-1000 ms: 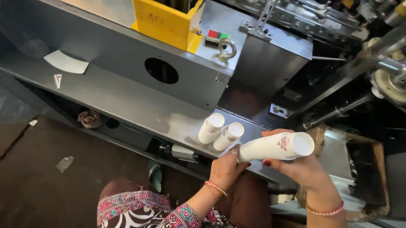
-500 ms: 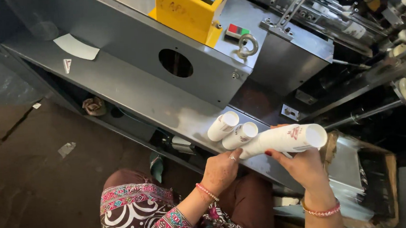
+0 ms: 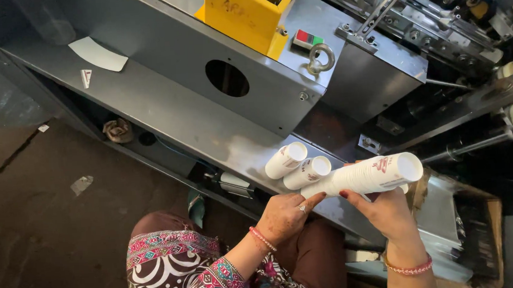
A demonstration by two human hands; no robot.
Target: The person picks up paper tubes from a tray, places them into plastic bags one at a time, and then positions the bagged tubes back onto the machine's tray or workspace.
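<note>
- Patterned sleeve point(image 3: 175, 273) at 7 o'clock, lowest in frame, nearest the camera; beaded bracelet point(image 3: 262, 238) on that wrist.
- Left hand point(image 3: 284, 216) sits just below frame centre. Fingers curled loosely, index finger stretched toward 2 o'clock, its tip touching the near end of the stacked paper cups point(image 3: 365, 176). A ring shows on one finger.
- Right hand point(image 3: 385, 210) at 5 o'clock, fingers wrapped up from beneath, gripping the stack near its middle. Second bracelet point(image 3: 409, 267) on this wrist.
- Stacked paper cups: a long white sleeve with red print, held nearly level, open mouth pointing toward 3 o'clock, lifted off the ledge.
- Two shorter cup stacks point(image 3: 296, 165) lie side by side on the grey metal ledge point(image 3: 166, 117), just beside the held stack at its 10 o'clock, mouths toward 2 o'clock. Cannot tell whether they touch the held stack.
- Cardboard box point(image 3: 481, 219) at 4 o'clock, beyond the right hand.
- White paper blank point(image 3: 98, 54) lies on the ledge at 10 o'clock, well apart from the hands.
- Grey machine panel with round hole point(image 3: 227, 78) at 12 o'clock.
- Yellow bin point(image 3: 248, 14) above it; red-green switch point(image 3: 308, 38) and eye bolt point(image 3: 321, 57) just to its right.
</note>
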